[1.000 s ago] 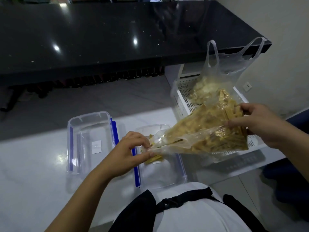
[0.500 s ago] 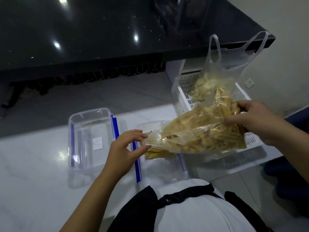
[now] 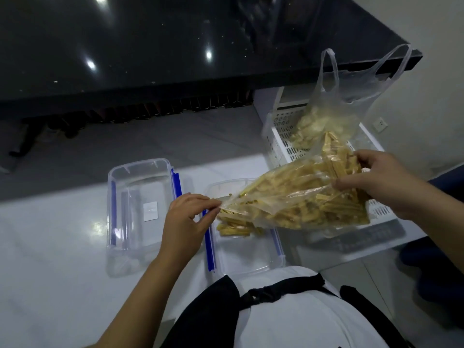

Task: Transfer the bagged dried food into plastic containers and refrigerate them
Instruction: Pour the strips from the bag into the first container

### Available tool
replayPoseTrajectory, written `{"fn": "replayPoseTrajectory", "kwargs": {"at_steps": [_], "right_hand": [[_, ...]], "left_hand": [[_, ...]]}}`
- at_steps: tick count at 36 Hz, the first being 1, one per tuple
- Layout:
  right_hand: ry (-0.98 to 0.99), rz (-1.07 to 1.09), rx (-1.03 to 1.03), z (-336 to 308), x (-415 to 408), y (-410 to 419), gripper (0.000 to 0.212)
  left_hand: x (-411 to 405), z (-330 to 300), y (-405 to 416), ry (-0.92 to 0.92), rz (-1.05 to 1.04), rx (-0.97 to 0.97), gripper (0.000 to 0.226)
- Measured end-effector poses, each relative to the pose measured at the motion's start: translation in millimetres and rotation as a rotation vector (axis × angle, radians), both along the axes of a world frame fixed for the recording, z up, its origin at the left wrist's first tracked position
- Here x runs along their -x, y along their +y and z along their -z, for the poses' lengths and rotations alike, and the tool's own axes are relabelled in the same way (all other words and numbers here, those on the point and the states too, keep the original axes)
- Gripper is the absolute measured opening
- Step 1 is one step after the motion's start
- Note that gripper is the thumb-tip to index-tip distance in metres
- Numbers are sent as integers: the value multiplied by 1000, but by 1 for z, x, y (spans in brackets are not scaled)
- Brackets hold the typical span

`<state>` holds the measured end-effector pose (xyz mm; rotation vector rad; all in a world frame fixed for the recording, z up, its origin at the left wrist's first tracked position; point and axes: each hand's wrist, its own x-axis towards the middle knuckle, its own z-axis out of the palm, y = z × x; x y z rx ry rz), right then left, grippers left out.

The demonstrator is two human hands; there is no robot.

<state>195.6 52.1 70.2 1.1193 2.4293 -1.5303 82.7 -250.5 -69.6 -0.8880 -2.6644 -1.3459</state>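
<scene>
More of the yellow dried sticks had spilled into the right-hand container than half a second before, and the bag's mouth had tipped lower over it. Two clear plastic containers with blue clips sat side by side on the white bench: the left container held no food that could be seen, only a small white label on its floor, while the right container held a small heap of the sticks at its far end. Two bags were in view. The clear bag of sticks was held slanted above the right container, its open mouth low and to the left, its full end raised to the right. The left hand pinched the bag's mouth between thumb and fingertips, the other fingers curled; the right hand gripped the raised end, fingers curled over the plastic. One white perforated basket stood at the bench's right end, and in it sat the second bag, a thin handled carrier with both loops upright, holding paler dried pieces. Beyond the bench ran one dark, glossy counter speckled with light reflections. The person wore a white top crossed by black straps.
</scene>
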Motion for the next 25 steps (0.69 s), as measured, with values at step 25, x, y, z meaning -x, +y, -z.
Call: {"fn": "replayPoseTrajectory", "kwargs": {"at_steps": [25], "right_hand": [[88,-26,-96,-6,10,2,40]], "left_hand": [[-7,7,1,106,-64,-64,20]]}}
